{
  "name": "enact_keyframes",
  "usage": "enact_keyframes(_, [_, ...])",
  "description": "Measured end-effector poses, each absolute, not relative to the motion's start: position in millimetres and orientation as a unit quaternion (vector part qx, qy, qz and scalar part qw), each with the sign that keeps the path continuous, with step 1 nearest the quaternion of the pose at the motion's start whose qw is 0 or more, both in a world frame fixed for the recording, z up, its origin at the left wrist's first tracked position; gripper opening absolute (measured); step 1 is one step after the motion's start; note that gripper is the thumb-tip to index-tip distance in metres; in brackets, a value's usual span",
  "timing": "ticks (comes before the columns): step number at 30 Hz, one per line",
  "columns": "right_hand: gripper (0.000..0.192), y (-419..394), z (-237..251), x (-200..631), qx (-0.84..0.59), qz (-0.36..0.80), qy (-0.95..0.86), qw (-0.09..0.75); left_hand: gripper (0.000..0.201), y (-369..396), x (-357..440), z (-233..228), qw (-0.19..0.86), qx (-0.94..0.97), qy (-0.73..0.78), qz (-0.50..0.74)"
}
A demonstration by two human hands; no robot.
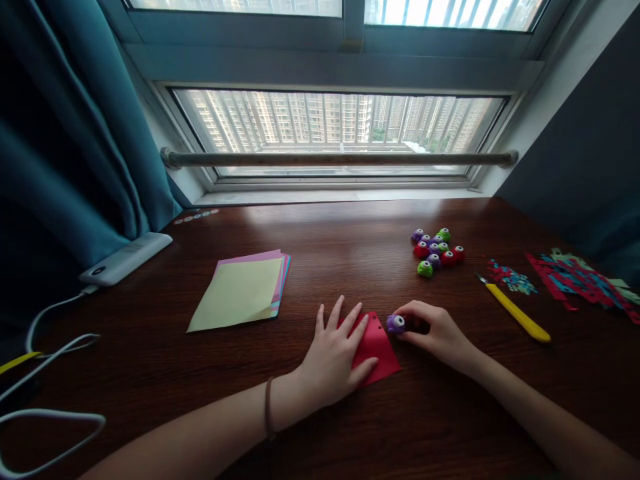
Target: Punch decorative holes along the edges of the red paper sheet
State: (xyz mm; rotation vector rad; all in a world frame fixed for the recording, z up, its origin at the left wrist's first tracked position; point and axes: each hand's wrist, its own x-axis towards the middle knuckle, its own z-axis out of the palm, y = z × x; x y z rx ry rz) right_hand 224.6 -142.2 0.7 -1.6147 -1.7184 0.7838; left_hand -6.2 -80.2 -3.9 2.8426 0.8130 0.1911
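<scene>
Red paper has left hand on it, fingers spread; right hand beside it, pinching purple one-eyed toy.

Passable mid-frame between paper stack and toy cluster; blocked at lower centre by left hand.

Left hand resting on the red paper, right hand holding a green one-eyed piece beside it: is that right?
Wrong colour: in the head view, the right hand holds a purple one-eyed piece beside the red paper; the left hand does rest there.
</scene>
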Motion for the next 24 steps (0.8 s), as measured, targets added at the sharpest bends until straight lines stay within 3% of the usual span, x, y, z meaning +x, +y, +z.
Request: enact_keyframes(24, [0.021, -145.9, -1.4, 217.0, -0.592, 0.279, -0.691, 0.307, 0.065, -79.1, -5.3, -1.1, 0.091, 0.957, 0.269, 0.05])
